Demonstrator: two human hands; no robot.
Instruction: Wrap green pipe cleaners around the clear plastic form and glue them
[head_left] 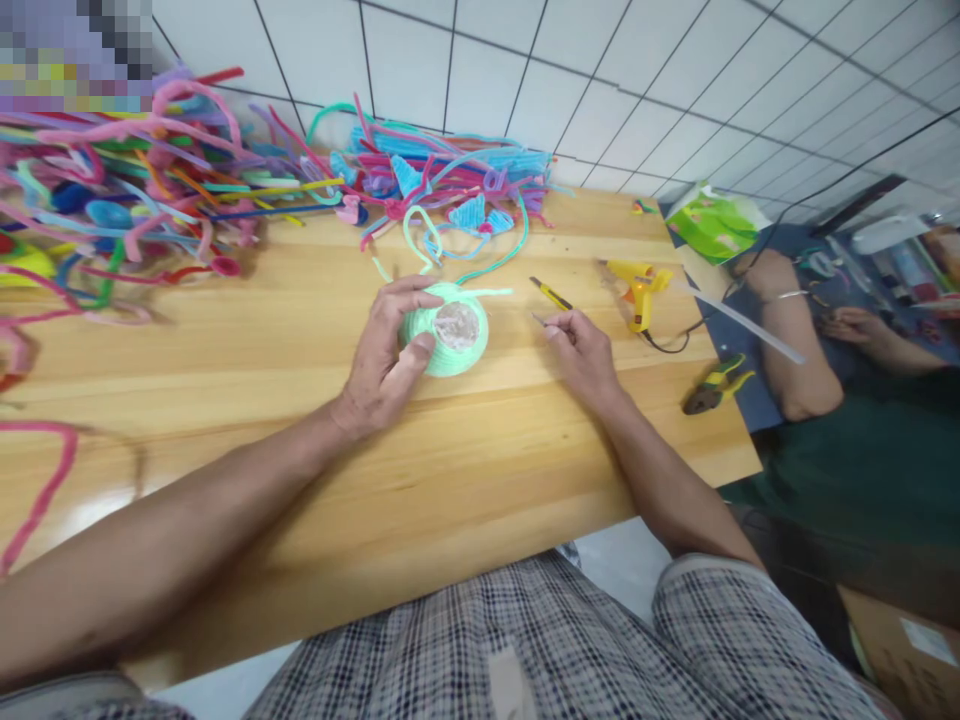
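A round mint-green form [466, 361], wound in fuzzy pipe cleaner around a whitish-grey core, stands on the wooden table. My left hand [379, 360] grips it from the left, thumb on the near side and fingers over the top. A loose mint-green pipe-cleaner end [495, 292] sticks out to the right. My right hand [583, 352] is closed in a pinch to the right, apart from the form. A small thin tip shows at its fingertips, too small to name. Just beyond that hand lies a yellow and black utility knife [551, 293].
A yellow glue gun [639, 290] with a cable and pliers [714, 388] lie at the right. Colourful pipe cleaners [450, 165] are heaped along the tiled wall and far left. Beyond the table's right edge, another person's arm [799, 345] rests near a green packet [712, 222].
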